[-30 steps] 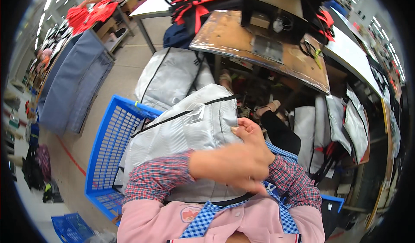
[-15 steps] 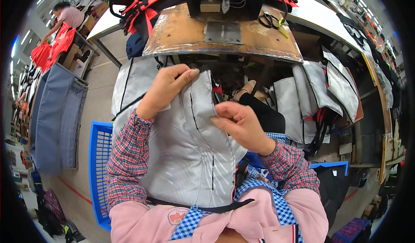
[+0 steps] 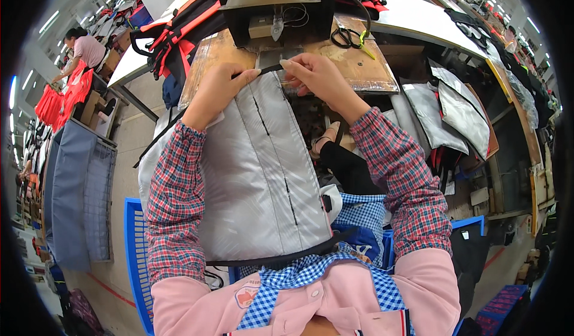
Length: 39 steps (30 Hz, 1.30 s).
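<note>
A silver-grey quilted-looking fabric panel (image 3: 239, 180) with black edging hangs from my hands down over my lap. Two stitched lines with dark dashes run along its length. My left hand (image 3: 221, 93) pinches the black edging at the panel's top left corner. At the top right corner my right hand (image 3: 320, 80) pinches the same edging, which is stretched between the two thumbs. Both hands are just in front of a wooden worktop (image 3: 206, 61) with a metal plate (image 3: 274, 59) set in it. Some of the right fingers are bent behind the edge.
Above the worktop stands a dark machine housing (image 3: 275, 7) with a small bulb. Black-handled scissors (image 3: 353, 38) lie right of it. A blue plastic basket (image 3: 136, 264) is at my left. Silver pieces (image 3: 445, 111) are heaped on the right. Orange-and-black straps (image 3: 173, 40) lie at the back left.
My right hand has let go of the panel's right side and moved up to its top edge. The panel's top has risen toward the worktop and lies straighter.
</note>
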### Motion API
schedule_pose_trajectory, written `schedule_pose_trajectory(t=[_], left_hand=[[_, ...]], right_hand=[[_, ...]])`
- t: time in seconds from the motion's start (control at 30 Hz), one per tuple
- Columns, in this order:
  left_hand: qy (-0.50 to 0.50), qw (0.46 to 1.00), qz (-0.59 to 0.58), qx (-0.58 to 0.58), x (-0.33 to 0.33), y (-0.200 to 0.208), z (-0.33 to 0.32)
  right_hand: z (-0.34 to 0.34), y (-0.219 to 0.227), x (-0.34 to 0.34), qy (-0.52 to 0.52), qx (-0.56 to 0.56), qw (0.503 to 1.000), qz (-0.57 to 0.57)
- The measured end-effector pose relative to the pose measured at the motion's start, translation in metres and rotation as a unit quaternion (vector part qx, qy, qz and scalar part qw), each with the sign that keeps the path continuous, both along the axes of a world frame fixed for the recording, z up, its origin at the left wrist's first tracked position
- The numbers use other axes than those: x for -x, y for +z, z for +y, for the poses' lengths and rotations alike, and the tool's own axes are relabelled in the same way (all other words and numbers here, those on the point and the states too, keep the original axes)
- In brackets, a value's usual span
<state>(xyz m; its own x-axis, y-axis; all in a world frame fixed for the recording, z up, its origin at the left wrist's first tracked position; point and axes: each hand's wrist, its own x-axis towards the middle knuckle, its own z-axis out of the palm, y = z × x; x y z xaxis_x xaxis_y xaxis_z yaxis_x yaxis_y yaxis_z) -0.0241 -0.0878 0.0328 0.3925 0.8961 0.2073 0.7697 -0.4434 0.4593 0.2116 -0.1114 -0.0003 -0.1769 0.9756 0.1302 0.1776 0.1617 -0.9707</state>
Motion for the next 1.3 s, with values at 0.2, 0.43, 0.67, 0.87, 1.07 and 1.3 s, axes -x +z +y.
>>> schedule_pose_trajectory(t=[0.2, 0.43, 0.67, 0.87, 1.07, 1.3], left_hand=[[-0.005, 1.0, -0.009, -0.011, -0.01, -0.005, 0.029], [-0.035, 0.998, -0.052, -0.023, -0.013, -0.011, 0.06], [-0.032, 0.997, -0.049, -0.041, -0.013, -0.016, 0.08], [-0.028, 0.996, -0.052, -0.074, -0.015, -0.017, 0.082], [-0.022, 0.994, -0.051, -0.09, -0.015, -0.015, 0.08], [-0.004, 0.995, -0.027, -0.098, -0.014, -0.014, 0.08]], right_hand=[[0.047, -0.014, 0.001, 0.017, 0.047, 0.994, 0.1], [0.075, -0.022, 0.004, 0.032, 0.127, 0.97, 0.204], [0.086, -0.02, 0.011, -0.003, 0.149, 0.955, 0.256], [0.09, -0.022, 0.015, -0.022, 0.139, 0.948, 0.285], [0.091, -0.022, 0.022, -0.05, 0.134, 0.945, 0.295], [0.095, -0.028, 0.023, -0.038, 0.121, 0.945, 0.301]])
